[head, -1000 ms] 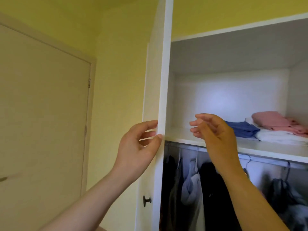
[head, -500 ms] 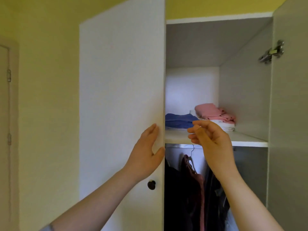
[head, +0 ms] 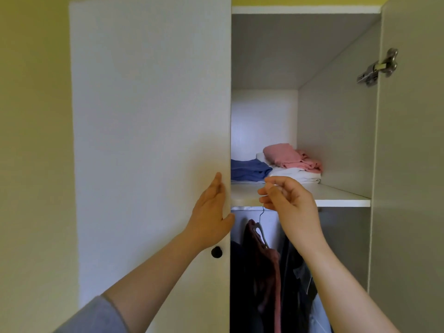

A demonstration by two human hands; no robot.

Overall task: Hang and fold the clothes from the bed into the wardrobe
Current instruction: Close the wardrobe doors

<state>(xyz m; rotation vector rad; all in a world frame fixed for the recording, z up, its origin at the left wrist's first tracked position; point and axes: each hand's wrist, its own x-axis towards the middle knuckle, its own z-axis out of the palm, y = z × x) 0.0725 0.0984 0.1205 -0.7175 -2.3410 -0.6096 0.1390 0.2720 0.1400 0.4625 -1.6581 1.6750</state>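
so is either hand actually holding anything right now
Nothing held: left hand presses flat on the wardrobe door near its edge; right hand curls empty.

The left hand [head: 212, 218] pressed flat on the wardrobe door [head: 151, 131] while the right hand [head: 292, 203] hovered, fingers curled, before the shelf [head: 341, 197].

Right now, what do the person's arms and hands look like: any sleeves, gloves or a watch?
Both the left hand and the right hand are bare, with no gloves. A grey sleeve covers the left arm near the elbow, leaving the left forearm uncovered. The right forearm is bare as far as the frame shows. No watch or bracelet shows on either wrist.
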